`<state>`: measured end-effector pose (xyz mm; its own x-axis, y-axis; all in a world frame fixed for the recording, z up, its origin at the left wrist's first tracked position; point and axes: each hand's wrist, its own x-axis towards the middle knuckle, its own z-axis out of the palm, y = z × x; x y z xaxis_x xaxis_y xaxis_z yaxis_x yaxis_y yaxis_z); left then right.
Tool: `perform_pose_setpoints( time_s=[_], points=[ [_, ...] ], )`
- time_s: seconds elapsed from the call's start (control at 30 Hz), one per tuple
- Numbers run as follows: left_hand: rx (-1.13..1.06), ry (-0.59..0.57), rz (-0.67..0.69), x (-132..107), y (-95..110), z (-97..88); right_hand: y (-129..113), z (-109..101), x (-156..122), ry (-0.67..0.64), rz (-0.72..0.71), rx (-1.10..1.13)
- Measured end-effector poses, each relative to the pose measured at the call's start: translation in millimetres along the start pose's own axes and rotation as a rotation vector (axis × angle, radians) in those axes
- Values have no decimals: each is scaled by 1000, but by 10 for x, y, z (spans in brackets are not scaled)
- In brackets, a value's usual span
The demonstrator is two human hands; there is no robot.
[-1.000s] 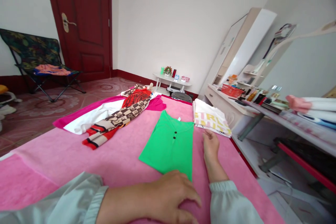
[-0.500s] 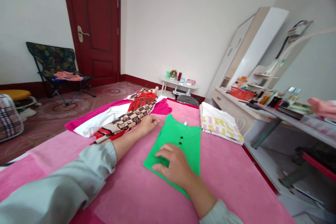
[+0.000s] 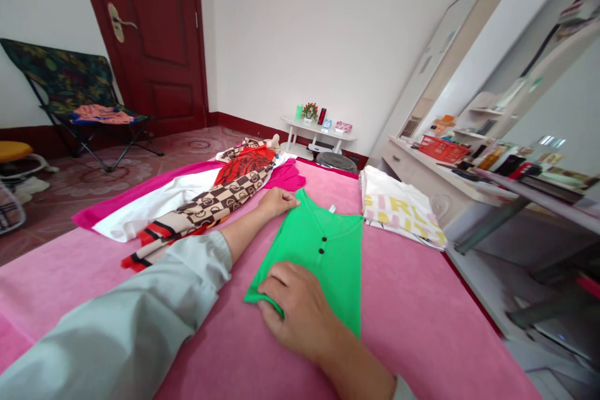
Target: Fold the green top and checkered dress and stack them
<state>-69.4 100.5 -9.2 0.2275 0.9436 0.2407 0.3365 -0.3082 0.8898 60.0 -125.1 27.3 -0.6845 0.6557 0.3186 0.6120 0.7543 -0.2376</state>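
Note:
A green shirt [image 3: 335, 269] with two dark buttons lies folded flat on the pink bed cover [image 3: 412, 319]. My left hand [image 3: 277, 202] pinches the shirt's far left corner, by the shoulder. Over the near left edge, my right hand [image 3: 295, 306] has its thumb and fingers closed around a bit of the green cloth. To the left of my left hand lies a checked brown-and-cream scarf [image 3: 220, 200] with red ends. The near edge of the shirt is partly hidden by my right hand and forearm.
A folded white shirt with yellow lettering [image 3: 398, 206] lies right of the green one. White and magenta clothes [image 3: 164, 206] spread out at the left. A dressing table [image 3: 412, 165] with a red basket [image 3: 443, 149] stands beside the bed; a folding chair [image 3: 89, 100] is near the door.
My left hand has moved right onto the shirt's far corner and pinches it. My right hand has dropped onto the near left edge and closed on the cloth. The view has shifted slightly.

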Motion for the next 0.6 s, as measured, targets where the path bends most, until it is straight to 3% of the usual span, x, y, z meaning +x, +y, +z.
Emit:
perform_pose_setpoints(
  time_s=[0.23,0.5,0.6],
  points=[
    [-21,59,-3,196,25,95,27,28,3,4,-163,10],
    [184,-7,-10,109,195,33,1,-24,25,-5,-27,190],
    [305,51,0,-7,384,7,6,-82,39,89,26,350]
  ],
)
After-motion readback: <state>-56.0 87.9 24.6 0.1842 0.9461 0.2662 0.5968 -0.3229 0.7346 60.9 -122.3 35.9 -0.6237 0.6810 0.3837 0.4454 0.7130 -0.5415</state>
